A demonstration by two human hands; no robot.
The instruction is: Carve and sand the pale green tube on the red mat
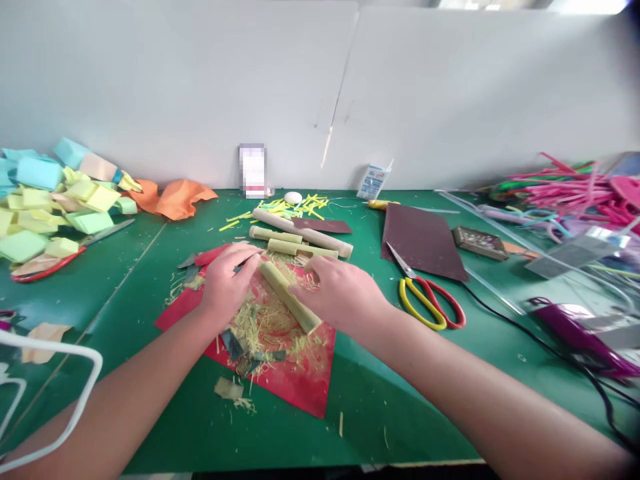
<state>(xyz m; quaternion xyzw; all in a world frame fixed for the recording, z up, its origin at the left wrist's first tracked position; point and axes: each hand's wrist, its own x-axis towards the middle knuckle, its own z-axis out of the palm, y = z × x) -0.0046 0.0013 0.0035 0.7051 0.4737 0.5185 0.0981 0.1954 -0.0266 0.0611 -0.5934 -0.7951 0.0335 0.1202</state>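
Observation:
A short bamboo piece [289,297] lies slantwise between my two hands, above a red sheet strewn with pale fibres. At its far end, my left hand [227,277] pinches it between thumb and fingertips. My right hand [343,287] is closed at its right side, fingers curled and thumb against the bamboo; the fingertips are partly hidden. Under the work, the red sheet [305,390] also carries dark scraps [233,345] that look like sandpaper. Just beyond my hands rest more bamboo pieces [305,249] with cut-out sections, and a longer pale stick [300,230].
Red-and-yellow scissors [433,303] touch a dark brown sheet [420,240] on the right. Farther right are a purple tool [590,337] with a black cord and pink strips [575,193]. Folded coloured papers [45,207] and red-handled scissors [50,270] occupy the left. A white wire frame [85,393] stands front left.

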